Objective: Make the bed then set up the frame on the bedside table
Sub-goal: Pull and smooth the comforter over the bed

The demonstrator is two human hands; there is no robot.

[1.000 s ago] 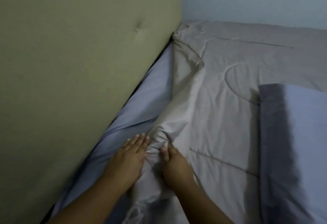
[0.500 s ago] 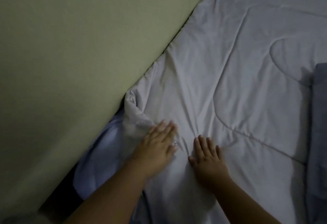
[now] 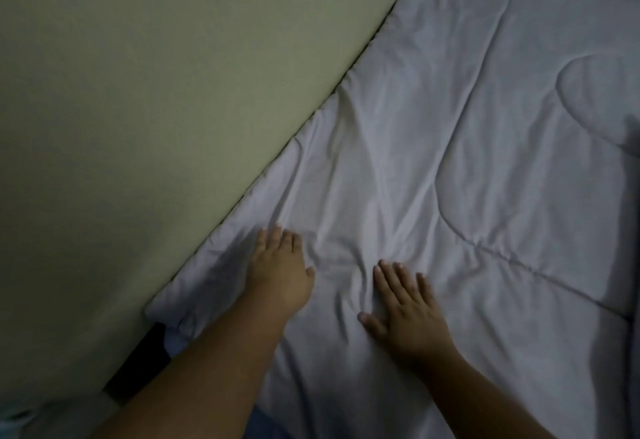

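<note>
A pale grey quilted blanket (image 3: 450, 161) lies spread over the bed, its edge reaching the green padded headboard (image 3: 138, 109). My left hand (image 3: 280, 272) rests flat on the blanket close to the headboard, fingers together and pointing up the bed. My right hand (image 3: 405, 307) lies flat on the blanket a little to the right, fingers spread. Neither hand holds any cloth. Creases run between and above the two hands. The frame and the bedside table are out of view.
A dark gap (image 3: 138, 366) shows between the headboard and the mattress corner at the lower left. A dark shadow or pillow edge (image 3: 627, 213) sits at the far right. Light cloth (image 3: 20, 418) shows in the bottom left corner.
The bunched blanket edge has been pulled across to the headboard, covering the blue sheet. Both hands let go and now lie flat, further apart.
</note>
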